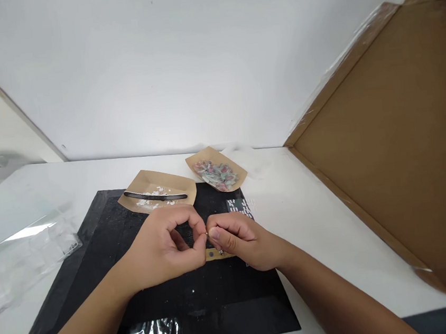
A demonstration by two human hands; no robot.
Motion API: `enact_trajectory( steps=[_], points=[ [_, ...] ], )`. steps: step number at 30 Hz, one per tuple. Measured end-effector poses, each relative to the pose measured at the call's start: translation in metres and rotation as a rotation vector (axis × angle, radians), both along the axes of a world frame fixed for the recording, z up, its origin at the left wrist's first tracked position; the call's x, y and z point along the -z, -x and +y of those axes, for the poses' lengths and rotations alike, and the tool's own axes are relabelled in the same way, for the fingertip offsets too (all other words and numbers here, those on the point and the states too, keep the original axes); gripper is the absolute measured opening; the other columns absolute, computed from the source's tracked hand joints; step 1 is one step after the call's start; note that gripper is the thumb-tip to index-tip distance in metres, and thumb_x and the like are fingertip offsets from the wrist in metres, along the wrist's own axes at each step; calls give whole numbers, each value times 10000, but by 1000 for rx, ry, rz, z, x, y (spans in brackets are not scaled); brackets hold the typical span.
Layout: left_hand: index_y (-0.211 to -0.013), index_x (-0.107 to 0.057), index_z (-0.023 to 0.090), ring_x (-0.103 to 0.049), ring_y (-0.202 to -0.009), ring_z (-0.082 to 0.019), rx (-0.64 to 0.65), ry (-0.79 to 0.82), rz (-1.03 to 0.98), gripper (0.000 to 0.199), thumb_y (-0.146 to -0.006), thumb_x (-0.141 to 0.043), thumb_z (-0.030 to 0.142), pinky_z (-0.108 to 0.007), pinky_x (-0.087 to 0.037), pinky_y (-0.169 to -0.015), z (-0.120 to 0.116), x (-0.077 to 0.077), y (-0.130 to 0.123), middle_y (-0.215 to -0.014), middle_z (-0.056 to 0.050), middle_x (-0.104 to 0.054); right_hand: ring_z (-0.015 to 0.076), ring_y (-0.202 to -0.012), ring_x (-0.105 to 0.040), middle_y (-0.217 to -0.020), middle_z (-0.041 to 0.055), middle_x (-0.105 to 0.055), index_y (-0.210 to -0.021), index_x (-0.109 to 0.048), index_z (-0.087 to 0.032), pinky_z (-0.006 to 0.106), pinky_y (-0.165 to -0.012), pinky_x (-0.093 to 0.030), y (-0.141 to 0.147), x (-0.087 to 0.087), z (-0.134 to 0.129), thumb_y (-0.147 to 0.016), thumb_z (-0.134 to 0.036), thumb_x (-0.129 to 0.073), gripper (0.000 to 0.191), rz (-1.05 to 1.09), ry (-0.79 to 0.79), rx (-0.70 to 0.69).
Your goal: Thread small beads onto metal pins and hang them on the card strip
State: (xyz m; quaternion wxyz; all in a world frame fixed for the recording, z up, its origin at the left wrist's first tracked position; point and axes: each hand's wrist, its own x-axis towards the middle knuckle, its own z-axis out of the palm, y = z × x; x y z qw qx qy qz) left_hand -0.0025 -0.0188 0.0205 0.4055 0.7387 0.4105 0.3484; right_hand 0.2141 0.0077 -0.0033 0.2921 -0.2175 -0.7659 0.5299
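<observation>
My left hand and my right hand meet over the black mat, fingertips pinched together. Between them is a tiny gold-coloured piece, too small to name. Just beneath my fingers lies a yellowish strip with small round dark and shiny spots on it, partly covered by my right hand. Behind my left hand stands a brown paper tray holding white bits and black tweezers-like tool. A second paper tray, farther back, contains several small clear packets with red and greenish contents.
A dark sheet with white labels lies behind my right hand. Clear plastic bags spread over the white table's left side. A large open cardboard box stands at the right, against a white wall.
</observation>
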Motion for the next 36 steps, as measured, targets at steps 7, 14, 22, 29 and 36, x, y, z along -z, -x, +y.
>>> enact_trajectory(
  steps=[7,14,22,29,36],
  points=[
    [-780,-651,172,-571,-680,-95,21,-30,-11,108,-765,-646,65,-133,-480,-513,1,0,0,-779,7,-630,90,-615,-423,-707,-49,-487,-815,-529,-186,212,-584,-356,-1,-1,1,-1083,-393,-519,339,-21,-57,3],
    [-765,-639,169,-564,-670,-88,16,-12,-33,122,-750,-638,48,-130,-481,-518,1,1,-2,-766,15,-614,91,-622,-434,-713,-46,-505,-816,-536,-184,211,-591,-366,-2,0,0,-1084,-426,-514,361,-31,-58,5],
    [-767,-641,167,-562,-640,-91,-9,12,-44,107,-747,-640,63,-144,-473,-493,2,3,-3,-752,14,-610,97,-607,-403,-686,-47,-464,-794,-513,-192,215,-557,-345,1,-1,-2,-1078,-482,-506,406,15,26,9],
    [-786,-663,162,-587,-611,-104,-20,77,-70,66,-745,-678,113,-166,-479,-469,2,1,-3,-765,-7,-643,93,-582,-372,-672,-52,-439,-803,-517,-189,212,-526,-318,1,0,-2,-1088,-469,-484,400,44,87,4],
    [-778,-661,162,-589,-633,-100,2,67,-72,67,-758,-668,98,-157,-479,-487,2,1,-2,-777,-6,-649,93,-600,-399,-696,-44,-465,-792,-518,-189,213,-544,-338,1,-2,-2,-1082,-463,-507,398,20,22,3]
  ],
)
